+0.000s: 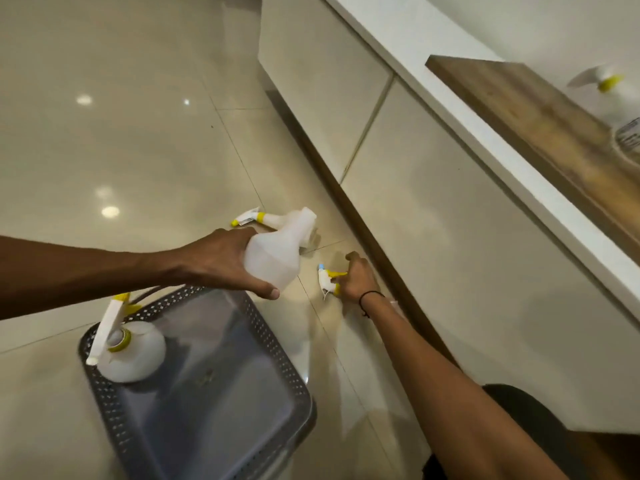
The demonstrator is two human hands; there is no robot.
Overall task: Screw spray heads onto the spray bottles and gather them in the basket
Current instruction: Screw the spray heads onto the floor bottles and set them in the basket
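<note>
**Headless bottle in left hand, spray head under right**

Left hand (225, 268) grips a white translucent bottle (277, 252), open neck tilted up-right, held above the floor just past the basket rim. Right hand (358, 277) fingers closed on a white-yellow spray head (328, 280) with blue nozzle tip, down on the tile beside the cabinet base (374, 237). Grey perforated basket (277, 348) holds one assembled bottle (130, 355) in its far-left corner; the rest is bare. Another assembled bottle (256, 218) lies on the floor behind. Open tile to the left.

shelf bottle (620, 98) blurred, cut off at right edge, basket (194, 445) cropped below
</note>
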